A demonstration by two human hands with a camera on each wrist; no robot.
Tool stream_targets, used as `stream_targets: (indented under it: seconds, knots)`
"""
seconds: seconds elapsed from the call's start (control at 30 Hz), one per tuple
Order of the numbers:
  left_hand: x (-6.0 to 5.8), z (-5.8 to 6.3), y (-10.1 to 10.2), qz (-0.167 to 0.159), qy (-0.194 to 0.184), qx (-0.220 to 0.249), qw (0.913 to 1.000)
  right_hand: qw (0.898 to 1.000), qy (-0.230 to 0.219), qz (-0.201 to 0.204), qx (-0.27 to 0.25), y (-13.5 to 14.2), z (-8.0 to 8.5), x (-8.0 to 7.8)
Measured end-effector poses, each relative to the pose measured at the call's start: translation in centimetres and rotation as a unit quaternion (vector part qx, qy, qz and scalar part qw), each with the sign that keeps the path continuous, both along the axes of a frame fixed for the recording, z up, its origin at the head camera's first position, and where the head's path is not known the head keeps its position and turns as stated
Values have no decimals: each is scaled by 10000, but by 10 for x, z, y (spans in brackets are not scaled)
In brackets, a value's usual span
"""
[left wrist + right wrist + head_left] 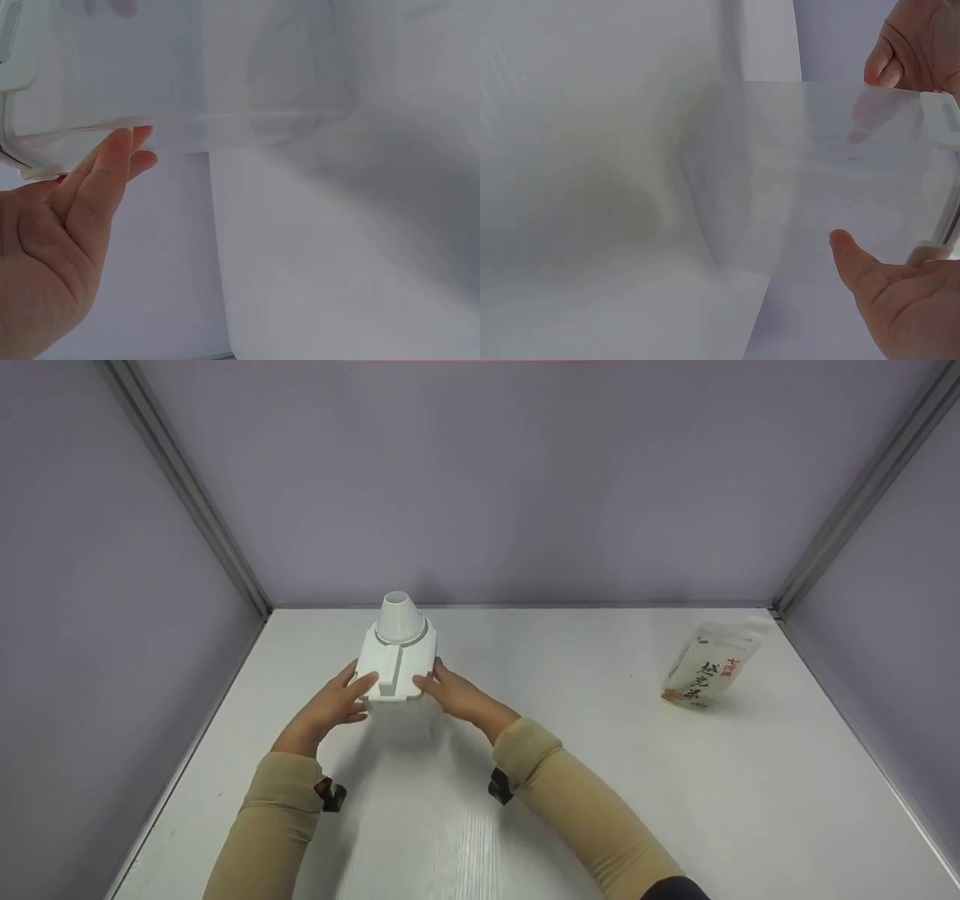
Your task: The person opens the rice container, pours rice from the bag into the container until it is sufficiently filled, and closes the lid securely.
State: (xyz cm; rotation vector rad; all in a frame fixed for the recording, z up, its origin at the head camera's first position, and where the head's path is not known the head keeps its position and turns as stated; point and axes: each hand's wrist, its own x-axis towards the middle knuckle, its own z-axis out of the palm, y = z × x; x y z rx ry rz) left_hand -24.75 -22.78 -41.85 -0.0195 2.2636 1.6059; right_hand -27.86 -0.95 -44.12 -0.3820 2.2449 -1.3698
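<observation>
A clear plastic storage container (780,180) with a white lid (414,660) stands upright between my two hands at the middle left of the table. On top of the lid sits a white cone-shaped piece (400,619), its narrow open end up. My left hand (330,709) holds the container's left side, thumb over the lid's edge and fingers along the wall. From the other side my right hand (463,697) grips it likewise, with its thumb on the lid's front right corner. Whether the container's base touches the table cannot be told.
A partly see-through rice bag (705,667) with dark and red print stands at the table's back right. The white table (585,780) is bounded by grey panels at the back (525,487) and on both sides.
</observation>
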Motion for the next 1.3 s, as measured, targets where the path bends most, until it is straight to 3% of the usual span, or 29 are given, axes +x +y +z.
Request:
stream_targets:
  seconds: [0.1, 0.2, 0.5, 0.83, 1.3]
  knots:
    - [-5, -11, -1, -8, 48, -39, 10000, 10000, 27, -24, -19, 3, 0, 1]
    - [-7, -15, 0, -49, 106, -63, 9999, 10000, 18, -51, -43, 6, 0, 2]
    - [-4, -15, 11, -9, 93, 27, 10000, 9997, 95, 142, -192, 19, 0, 5]
    - [-5, -18, 25, 45, 152, 237, 9996, 9998, 113, 79, -122, 35, 2, 8]
    - [-5, -23, 54, -186, 195, 425, 9987, 9996, 85, 8, -265, 67, 1, 12]
